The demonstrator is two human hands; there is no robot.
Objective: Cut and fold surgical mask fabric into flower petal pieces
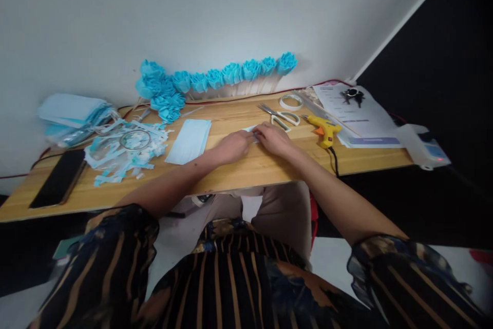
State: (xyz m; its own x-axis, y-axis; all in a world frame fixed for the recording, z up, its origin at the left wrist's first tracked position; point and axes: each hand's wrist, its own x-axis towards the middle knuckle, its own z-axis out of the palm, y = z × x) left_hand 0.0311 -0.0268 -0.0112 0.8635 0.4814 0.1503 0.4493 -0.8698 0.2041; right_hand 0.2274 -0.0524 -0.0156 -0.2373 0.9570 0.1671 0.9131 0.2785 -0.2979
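Note:
My left hand (233, 145) and my right hand (274, 138) meet at the middle of the wooden table (246, 170), fingers curled and pressed on a small pale blue piece of mask fabric (252, 129), mostly hidden under them. A flat blue face mask (189, 140) lies just left of my left hand. White-handled scissors (280, 115) lie just beyond my right hand, and a yellow glue gun (324, 129) rests to its right.
Blue fabric flowers (215, 81) line the wall. Cut mask scraps (125, 150), a stack of masks (73, 116) and a black phone (59, 178) sit at the left. A tape roll (290, 101), papers (356, 113) and a white device (425, 148) sit at the right.

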